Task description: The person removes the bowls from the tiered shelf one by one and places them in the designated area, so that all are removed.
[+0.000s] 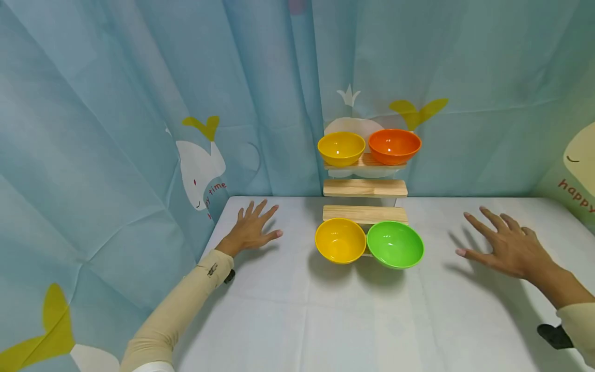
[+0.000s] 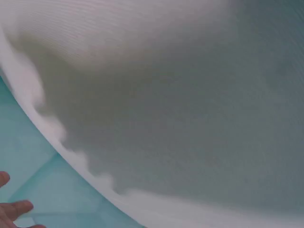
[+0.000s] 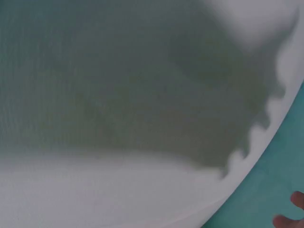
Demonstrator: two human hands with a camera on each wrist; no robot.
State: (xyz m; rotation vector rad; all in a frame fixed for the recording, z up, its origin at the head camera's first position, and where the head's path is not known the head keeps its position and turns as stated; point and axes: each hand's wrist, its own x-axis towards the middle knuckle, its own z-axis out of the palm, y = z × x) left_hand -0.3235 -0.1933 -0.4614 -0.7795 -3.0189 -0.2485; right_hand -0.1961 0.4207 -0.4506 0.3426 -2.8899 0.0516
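My left hand (image 1: 251,230) is spread over the left side of the white table, holding nothing. On the right side my right hand (image 1: 509,246) is spread too, its shadow on the cloth beside it. Between them stands a stepped wooden rack. A yellow bowl (image 1: 341,150) and an orange bowl (image 1: 395,146) sit on its top step. At the lowest step are a second yellow bowl (image 1: 341,241) and a green bowl (image 1: 395,245), side by side. Only a few fingertips (image 2: 20,207) show in the left wrist view, and some fingertips (image 3: 285,222) in the right wrist view.
Two bare wooden slats, the upper slat (image 1: 365,188) and the lower slat (image 1: 365,213), lie between the bowl pairs. White cloth covers the table (image 1: 288,320). Behind and to the left hangs a blue curtain (image 1: 279,103) with whale prints.
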